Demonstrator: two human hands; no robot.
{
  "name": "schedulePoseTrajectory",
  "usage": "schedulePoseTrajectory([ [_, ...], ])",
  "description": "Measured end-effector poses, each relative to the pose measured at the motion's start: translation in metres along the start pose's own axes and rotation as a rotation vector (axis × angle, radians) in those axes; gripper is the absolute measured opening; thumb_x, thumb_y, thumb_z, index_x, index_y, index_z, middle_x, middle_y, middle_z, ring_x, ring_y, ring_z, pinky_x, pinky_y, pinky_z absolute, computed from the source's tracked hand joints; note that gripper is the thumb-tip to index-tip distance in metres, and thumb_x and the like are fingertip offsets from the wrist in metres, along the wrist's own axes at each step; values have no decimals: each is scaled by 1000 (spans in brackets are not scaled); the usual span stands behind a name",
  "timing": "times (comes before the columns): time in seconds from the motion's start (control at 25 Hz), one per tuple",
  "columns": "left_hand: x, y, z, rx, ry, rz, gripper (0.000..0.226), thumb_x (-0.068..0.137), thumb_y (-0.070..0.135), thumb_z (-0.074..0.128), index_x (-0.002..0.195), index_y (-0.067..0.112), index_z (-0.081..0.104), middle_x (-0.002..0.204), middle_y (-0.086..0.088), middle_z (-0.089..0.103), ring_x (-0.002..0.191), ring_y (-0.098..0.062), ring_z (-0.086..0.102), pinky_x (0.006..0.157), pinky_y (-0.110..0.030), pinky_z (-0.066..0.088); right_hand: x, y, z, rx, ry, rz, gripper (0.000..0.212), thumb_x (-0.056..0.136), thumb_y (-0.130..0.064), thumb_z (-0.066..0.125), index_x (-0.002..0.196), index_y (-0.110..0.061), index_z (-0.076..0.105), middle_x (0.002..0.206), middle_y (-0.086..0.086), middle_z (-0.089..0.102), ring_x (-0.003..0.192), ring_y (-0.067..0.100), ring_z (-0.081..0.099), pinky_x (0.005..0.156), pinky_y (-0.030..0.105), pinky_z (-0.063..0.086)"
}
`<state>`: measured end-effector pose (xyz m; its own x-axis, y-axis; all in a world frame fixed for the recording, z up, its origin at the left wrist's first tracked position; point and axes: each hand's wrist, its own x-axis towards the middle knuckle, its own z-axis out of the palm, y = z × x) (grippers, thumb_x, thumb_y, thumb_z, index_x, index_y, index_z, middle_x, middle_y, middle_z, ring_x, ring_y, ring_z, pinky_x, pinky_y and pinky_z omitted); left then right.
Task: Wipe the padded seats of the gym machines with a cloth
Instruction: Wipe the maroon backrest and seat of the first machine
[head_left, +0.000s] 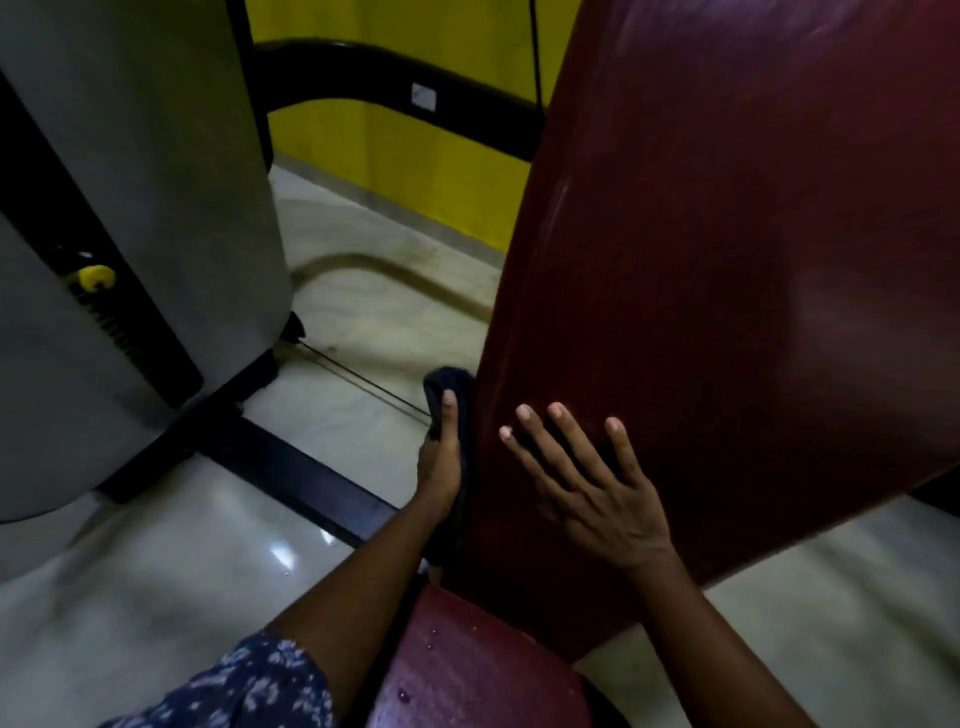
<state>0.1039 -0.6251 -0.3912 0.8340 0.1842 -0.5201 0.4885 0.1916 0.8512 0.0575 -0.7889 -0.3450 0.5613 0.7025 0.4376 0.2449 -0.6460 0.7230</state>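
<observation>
Glossy pale floor (156, 597) under grey machine housing (130, 208)

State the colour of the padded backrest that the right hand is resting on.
Dark maroon red backrest, with the right hand flat on it; seen in the head view.

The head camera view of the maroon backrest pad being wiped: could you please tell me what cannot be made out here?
- Cloth: mostly hidden behind the left hand and the backrest pad edge.
- Left fingers: only one shows; the rest are behind the pad.
- Seat pad: cut off by the bottom edge.
- White label on the black frame: too small to read.
- Right hand lies flat on the pad.
</observation>
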Motion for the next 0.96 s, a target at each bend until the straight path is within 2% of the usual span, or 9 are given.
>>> schedulePoseTrajectory([
  [0.16,25,-64,-13,73,-52,-170,122,41,104,21,120,21,63,120,-13,65,105,-31,62,102,-45,45,-3,-6,9,-32,67,21,59,90,-39,37,147,-26,27,154,-4,22,142,21,17,113,49,8],
  [0.24,29,-75,-16,74,-22,-202,127,39,104,18,125,20,60,124,-13,62,110,-32,60,104,-43,42,-2,-6,8,-29,50,14,60,90,-39,36,147,-25,26,155,-2,19,143,22,15,114,49,6],
  [0.36,24,-61,-10,-35,38,-145,115,43,104,20,113,25,67,110,-12,69,99,-31,64,95,-45,49,-4,-6,7,-40,43,-1,58,91,-39,33,147,-26,26,155,-2,18,143,22,14,114,50,5],
  [0.52,24,-53,-2,-61,113,-50,75,66,92,24,84,32,65,91,-7,70,85,-26,65,84,-41,53,-3,-5,9,-58,53,14,56,93,-38,30,147,-27,25,157,1,14,143,23,12,114,50,5],
  [0.56,26,-61,-6,-43,75,-79,72,67,91,27,86,32,66,94,-7,70,87,-25,65,86,-40,52,-3,-6,8,-51,53,18,56,93,-38,30,148,-27,25,158,2,12,144,23,10,114,50,5],
  [0.64,29,-74,-15,-42,-84,-138,78,62,90,42,108,32,65,110,-5,68,99,-23,64,94,-40,49,-2,-8,7,-17,15,25,57,93,-37,31,148,-27,23,158,3,9,145,23,7,115,50,2],
  [0.72,18,-61,-28,-29,-157,-83,79,66,77,58,130,30,52,124,1,61,109,-19,59,98,-36,46,-2,-7,1,62,-36,46,61,90,-37,38,148,-27,23,158,2,7,145,22,6,116,49,0],
  [0.84,-11,-9,-46,-86,-109,30,73,78,56,63,138,21,43,134,-5,54,115,-21,54,94,-33,43,7,-2,-28,253,-176,89,76,78,-34,62,146,-26,29,157,1,16,144,21,11,116,49,2],
  [0.96,-64,48,-74,-204,-210,-129,75,77,61,53,132,11,48,130,-16,56,112,-24,56,82,-32,46,32,0,-84,766,-312,422,67,76,-22,68,138,-27,43,148,1,38,138,19,30,113,44,21],
])
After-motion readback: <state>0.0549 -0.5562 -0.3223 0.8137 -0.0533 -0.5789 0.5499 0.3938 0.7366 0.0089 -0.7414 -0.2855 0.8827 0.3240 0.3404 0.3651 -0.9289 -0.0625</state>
